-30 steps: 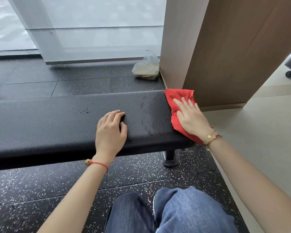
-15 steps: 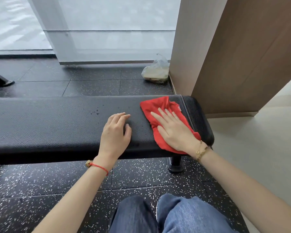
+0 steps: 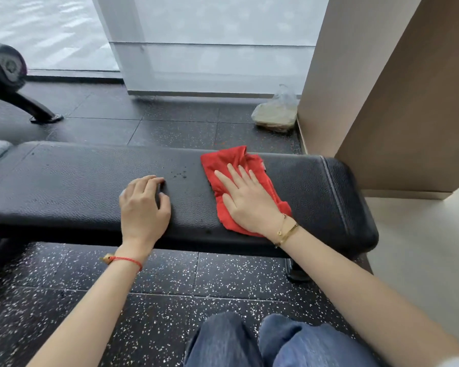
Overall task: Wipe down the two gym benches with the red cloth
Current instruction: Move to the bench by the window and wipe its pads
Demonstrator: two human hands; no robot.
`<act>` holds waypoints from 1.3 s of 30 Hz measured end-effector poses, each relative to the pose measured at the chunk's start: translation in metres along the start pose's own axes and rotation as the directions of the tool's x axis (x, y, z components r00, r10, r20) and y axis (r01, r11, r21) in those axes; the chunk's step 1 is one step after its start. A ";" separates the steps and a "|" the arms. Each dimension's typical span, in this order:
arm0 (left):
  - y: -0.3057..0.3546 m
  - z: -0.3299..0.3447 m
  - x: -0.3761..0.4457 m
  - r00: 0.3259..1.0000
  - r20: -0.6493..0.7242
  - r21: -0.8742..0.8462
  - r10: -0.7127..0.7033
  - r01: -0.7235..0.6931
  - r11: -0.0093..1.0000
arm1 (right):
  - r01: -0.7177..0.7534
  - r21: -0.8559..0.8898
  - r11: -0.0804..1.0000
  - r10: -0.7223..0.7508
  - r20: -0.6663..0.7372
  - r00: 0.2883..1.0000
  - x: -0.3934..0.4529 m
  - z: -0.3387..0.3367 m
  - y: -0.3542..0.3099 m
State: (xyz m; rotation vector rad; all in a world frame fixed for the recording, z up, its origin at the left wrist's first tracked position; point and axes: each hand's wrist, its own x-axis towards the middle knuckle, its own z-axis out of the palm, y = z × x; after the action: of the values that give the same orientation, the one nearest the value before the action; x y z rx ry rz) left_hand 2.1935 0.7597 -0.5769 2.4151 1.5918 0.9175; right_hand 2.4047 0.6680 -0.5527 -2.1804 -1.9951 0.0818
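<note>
2 hands (image 3: 245, 200) on bench (image 3: 77, 186)

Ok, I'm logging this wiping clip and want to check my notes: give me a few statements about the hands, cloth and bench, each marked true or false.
1. The right hand lies flat on the red cloth with straight fingers. True.
2. The left hand grips a corner of the cloth. False: it rests on the bare bench, apart from the cloth.
3. Dark droplets sit on the bench between the left hand and the cloth. True.
4. The cloth hangs over the bench's right end. False: it lies on the top, short of the stitched seam.
5. A plastic bag sits on the bench. False: it is on the floor by the wall.
</note>
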 end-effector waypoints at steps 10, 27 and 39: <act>-0.003 0.002 0.000 0.999 -0.029 -0.004 -0.012 0.012 1.000 | -0.247 -0.002 0.969 0.247 0.022 0.969 0.034 -0.012 0.054; -0.004 0.001 0.000 1.000 -0.022 0.001 -0.013 0.013 1.000 | -0.196 0.005 0.981 0.196 -0.008 0.980 0.020 -0.008 0.032; -0.001 0.000 -0.001 1.000 -0.002 0.015 -0.021 0.021 1.000 | 0.032 0.002 0.999 -0.031 -0.062 0.998 -0.019 0.013 -0.052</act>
State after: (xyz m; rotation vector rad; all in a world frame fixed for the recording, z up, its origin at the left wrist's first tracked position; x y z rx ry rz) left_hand 2.1922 0.7596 -0.5773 2.4033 1.6281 0.9079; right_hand 2.3492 0.6546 -0.5583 -2.1223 -1.9939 0.0127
